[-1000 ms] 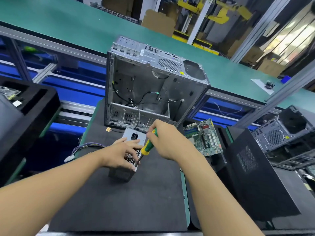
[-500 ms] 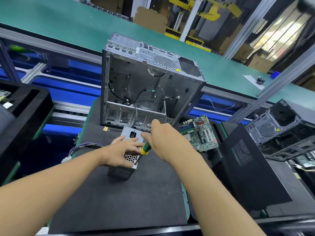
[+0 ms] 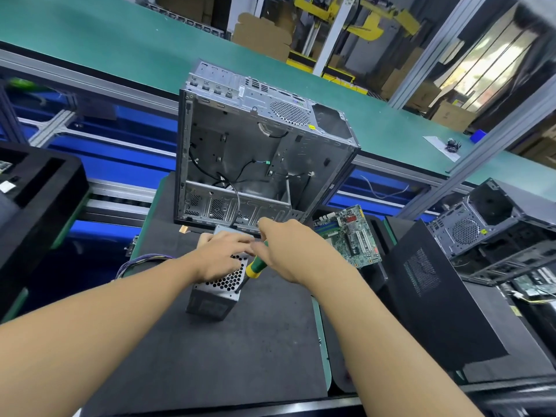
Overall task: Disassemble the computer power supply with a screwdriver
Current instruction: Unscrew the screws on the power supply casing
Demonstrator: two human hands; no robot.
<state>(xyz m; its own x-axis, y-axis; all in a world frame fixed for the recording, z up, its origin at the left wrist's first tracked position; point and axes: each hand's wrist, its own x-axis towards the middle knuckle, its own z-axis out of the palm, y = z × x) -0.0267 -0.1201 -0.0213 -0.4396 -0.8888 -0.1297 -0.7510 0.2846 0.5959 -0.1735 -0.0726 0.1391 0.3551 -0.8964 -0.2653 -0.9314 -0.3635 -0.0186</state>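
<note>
A small grey power supply point(image 3: 221, 284) with a honeycomb vent grille stands on the dark mat point(image 3: 210, 356), its wire bundle point(image 3: 135, 263) trailing off to the left. My left hand point(image 3: 224, 254) rests on top of it, fingers spread over the grille and far edge. My right hand point(image 3: 288, 248) grips a green and yellow screwdriver point(image 3: 254, 267), whose shaft slants down to the unit's near right corner. The tip is too small to make out.
An empty open computer case point(image 3: 258, 158) stands upright just behind the power supply. A green motherboard point(image 3: 349, 236) lies to the right, beside a black side panel point(image 3: 436, 290) and another case point(image 3: 487, 221). A black foam tray point(image 3: 39, 188) sits at the left.
My left hand has slid further over the top of the power supply. My right hand has shifted a little with the screwdriver, whose shaft stays at the unit's right corner.
</note>
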